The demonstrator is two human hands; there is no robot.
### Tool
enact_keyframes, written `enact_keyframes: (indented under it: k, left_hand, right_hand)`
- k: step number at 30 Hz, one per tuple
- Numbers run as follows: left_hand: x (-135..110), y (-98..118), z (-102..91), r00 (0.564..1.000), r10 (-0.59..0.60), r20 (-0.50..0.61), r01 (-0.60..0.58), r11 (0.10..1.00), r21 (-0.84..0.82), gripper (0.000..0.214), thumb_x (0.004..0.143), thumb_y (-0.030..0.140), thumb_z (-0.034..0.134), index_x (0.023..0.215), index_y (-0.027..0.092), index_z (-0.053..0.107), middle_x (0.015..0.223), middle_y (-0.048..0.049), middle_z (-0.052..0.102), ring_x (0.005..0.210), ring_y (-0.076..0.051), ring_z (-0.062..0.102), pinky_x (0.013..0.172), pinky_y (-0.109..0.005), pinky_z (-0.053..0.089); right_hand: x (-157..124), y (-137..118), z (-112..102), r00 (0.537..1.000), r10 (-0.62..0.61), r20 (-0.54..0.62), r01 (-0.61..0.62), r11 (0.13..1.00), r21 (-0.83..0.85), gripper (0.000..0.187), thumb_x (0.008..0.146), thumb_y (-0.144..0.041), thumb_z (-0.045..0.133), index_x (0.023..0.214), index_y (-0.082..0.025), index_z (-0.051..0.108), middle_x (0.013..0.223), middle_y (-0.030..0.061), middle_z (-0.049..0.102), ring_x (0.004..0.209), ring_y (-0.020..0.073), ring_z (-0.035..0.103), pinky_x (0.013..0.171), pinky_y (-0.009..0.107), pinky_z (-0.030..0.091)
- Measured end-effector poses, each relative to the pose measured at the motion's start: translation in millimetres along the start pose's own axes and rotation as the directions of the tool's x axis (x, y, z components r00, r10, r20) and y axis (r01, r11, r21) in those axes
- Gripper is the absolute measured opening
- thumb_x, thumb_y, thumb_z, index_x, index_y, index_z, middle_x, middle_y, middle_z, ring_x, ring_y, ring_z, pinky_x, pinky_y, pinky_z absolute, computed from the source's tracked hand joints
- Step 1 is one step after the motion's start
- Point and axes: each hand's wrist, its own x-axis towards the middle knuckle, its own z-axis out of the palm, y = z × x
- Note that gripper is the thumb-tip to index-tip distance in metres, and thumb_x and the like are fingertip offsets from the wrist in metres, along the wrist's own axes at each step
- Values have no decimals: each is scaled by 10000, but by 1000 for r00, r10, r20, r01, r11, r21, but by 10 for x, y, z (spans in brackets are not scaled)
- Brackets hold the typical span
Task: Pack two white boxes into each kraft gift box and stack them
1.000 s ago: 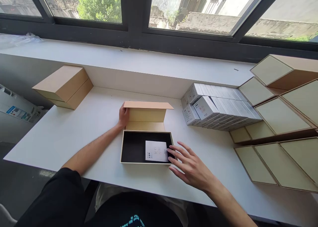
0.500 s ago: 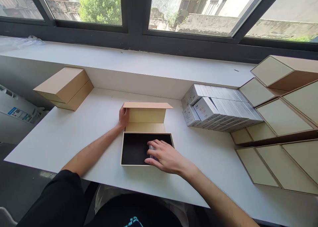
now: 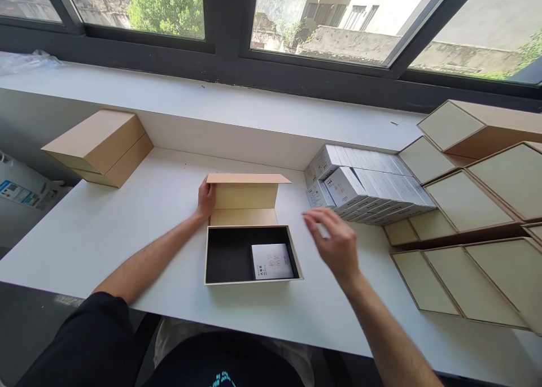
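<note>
An open tan gift box with a black lining lies in front of me on the white table. One small white carton lies flat in its right half. My left hand grips the left edge of the raised lid. My right hand hovers empty, fingers apart, between the box and a stack of small white cartons to the right.
A closed tan box sits at the table's back left. Several tan boxes with pale faces are piled along the right side. A white sill and a dark window frame run along the back.
My right hand lifted off the white carton in the box and moved right and back toward the carton stack. The carton now lies uncovered. My left hand stayed on the lid.
</note>
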Motion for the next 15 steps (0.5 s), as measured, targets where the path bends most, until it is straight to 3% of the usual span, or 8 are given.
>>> enact_keyframes:
  k: [2,4,7,9,12,15]
  left_hand:
    - [6,-22,-1,1000,14,4,-14,1000,1,443,895,595,530,716,191,493,687,5,508,650,-130,419,591,-244,365]
    - [10,-42,0,1000,22,4,-22,1000,2,440,901,589,520,716,191,490,683,7,506,640,-125,411,583,-243,356]
    - [11,-55,1,1000,18,0,-18,1000,2,438,898,582,523,706,191,484,673,10,502,626,-122,406,570,-241,348]
    - [10,-53,3,1000,16,3,-16,1000,-2,435,897,578,525,702,192,482,669,10,499,624,-122,409,566,-240,349]
    - [8,-44,5,1000,17,2,-17,1000,-8,426,895,567,533,698,193,484,666,9,498,630,-125,423,568,-241,357]
    - [9,-43,7,1000,10,1,-10,1000,-10,419,898,557,536,695,194,482,661,10,492,627,-126,423,563,-242,359]
  right_hand:
    - [84,302,-97,974,176,-146,-198,967,-162,327,990,-412,474,1053,-214,727,1032,83,713,734,184,657,709,332,518]
    - [111,555,-77,961,240,-141,-273,911,-309,374,986,-400,448,1193,-198,685,1202,103,685,781,206,680,673,336,517]
    - [54,765,128,952,306,-2,-275,852,-446,482,984,-356,385,1391,-163,557,1408,128,575,960,290,690,681,387,544]
    - [-10,805,291,931,361,60,-284,815,-505,553,979,-354,359,1472,-125,465,1467,157,513,942,318,692,656,423,553]
    - [-87,806,444,923,379,65,-282,782,-557,613,974,-382,357,1513,-93,393,1519,195,435,855,316,696,621,436,549]
    - [-109,808,456,954,301,15,-245,804,-542,559,991,-384,342,1470,-118,454,1431,189,531,853,287,691,616,386,533]
